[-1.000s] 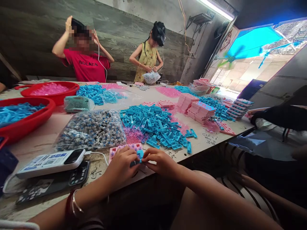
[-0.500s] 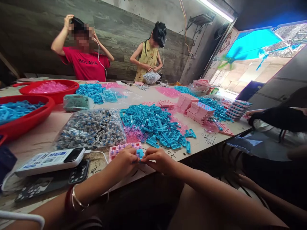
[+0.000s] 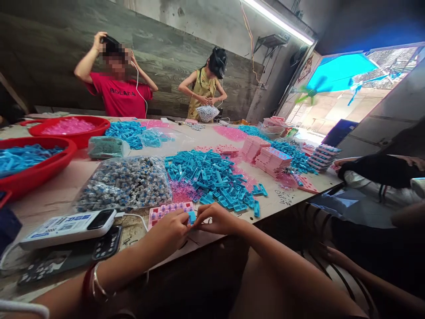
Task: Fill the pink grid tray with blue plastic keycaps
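Note:
At the table's near edge lies a pink plastic tray point(image 3: 158, 214) with rows of small clear pink-purple pieces set in it. My left hand point(image 3: 175, 227) lies over the tray's right part, its fingers curled down on it and hiding much of it. A blue plastic piece point(image 3: 191, 217) sits at the tray's right end, between the fingertips of both hands. From the right, my right hand point(image 3: 215, 219) pinches at this piece's near edge. Just beyond is a heap of blue plastic pieces point(image 3: 209, 175), with loose clear pink pieces point(image 3: 184, 190) beside it.
A clear bag of small grey-and-blue parts point(image 3: 124, 184) lies behind the tray. A white power bank point(image 3: 69, 228) with a cable rests at left near red basins point(image 3: 68, 166). Stacked pink trays point(image 3: 274, 158) stand at right. Two people are across the table, another at right.
The view has tilted up slightly and shifted a little right. My hands stay together at the blue piece on the tray, the right fingers slightly more arched.

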{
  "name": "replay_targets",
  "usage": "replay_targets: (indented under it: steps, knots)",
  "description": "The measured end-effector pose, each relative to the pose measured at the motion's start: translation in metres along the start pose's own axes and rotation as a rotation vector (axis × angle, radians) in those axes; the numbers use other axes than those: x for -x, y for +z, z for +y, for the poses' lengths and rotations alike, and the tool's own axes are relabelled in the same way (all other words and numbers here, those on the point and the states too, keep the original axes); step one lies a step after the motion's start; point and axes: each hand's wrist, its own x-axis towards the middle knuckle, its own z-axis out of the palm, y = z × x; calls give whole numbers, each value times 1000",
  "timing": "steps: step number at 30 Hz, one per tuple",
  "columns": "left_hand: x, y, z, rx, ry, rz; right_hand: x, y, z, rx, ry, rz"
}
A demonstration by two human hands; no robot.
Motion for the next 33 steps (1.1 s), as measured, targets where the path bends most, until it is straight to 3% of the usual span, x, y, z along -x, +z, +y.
replay_targets:
  steps: [3, 6, 9, 12, 21, 26, 33]
  knots:
    - [1, -17, -26, 209, 23, -34, -7, -22, 21, 56, 147, 125]
    - [5, -33, -67, 168, -156, 80, -11, -42, 49, 353, 330, 315]
    - [13, -37, -109, 112, -335, 133, -14, -53, 71, 532, 411, 363]
    - [22, -29, -134, 103, -411, 140, -21, -54, 84, 570, 427, 354]
    - [27, -16, -134, -63, -420, 189, -41, -41, 100, 683, 468, 258]
    - [26, -14, -133, -79, -402, 209, -41, -47, 117, 733, 503, 256]
    - [31, -5, -145, -115, -493, 204, -59, -54, 136, 754, 506, 216]
